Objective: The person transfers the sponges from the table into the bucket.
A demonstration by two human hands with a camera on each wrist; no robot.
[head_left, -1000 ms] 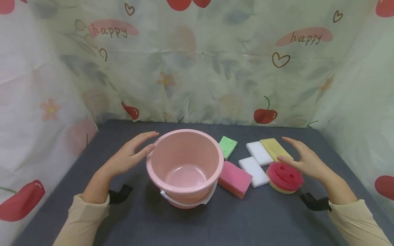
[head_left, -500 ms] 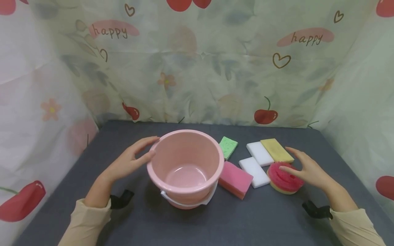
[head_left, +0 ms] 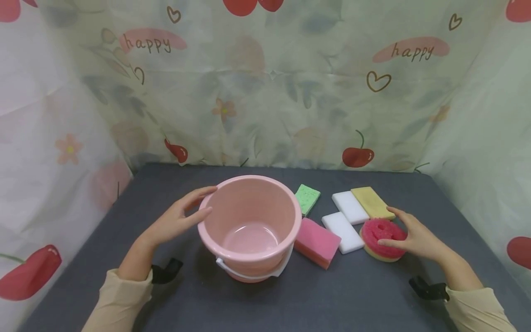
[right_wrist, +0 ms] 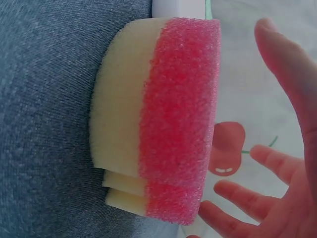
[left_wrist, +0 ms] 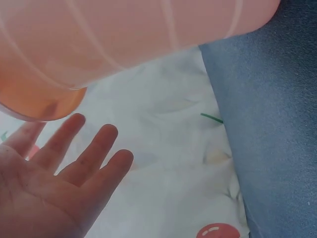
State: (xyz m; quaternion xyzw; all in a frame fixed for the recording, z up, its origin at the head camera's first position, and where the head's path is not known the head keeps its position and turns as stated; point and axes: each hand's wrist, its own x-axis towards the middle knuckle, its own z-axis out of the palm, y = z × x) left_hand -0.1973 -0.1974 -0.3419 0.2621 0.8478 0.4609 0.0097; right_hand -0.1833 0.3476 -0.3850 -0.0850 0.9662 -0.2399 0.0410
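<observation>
Pink bucket [head_left: 250, 200], red-and-cream sponge [head_left: 375, 234], cherry-print cloth [head_left: 274, 106]

A person's right hand [head_left: 420, 237] has dropped closer to a round red-topped sponge [head_left: 372, 232] within the past 1 second, as the left hand [head_left: 172, 222] shifts slightly lower beside a pink bucket [head_left: 250, 257].

The pale floral-printed fabric backdrop [head_left: 274, 120] bears brown "happy" lettering [head_left: 148, 44] on its left elongated pink patch [head_left: 176, 40] and right elongated pink patch [head_left: 440, 48].
</observation>
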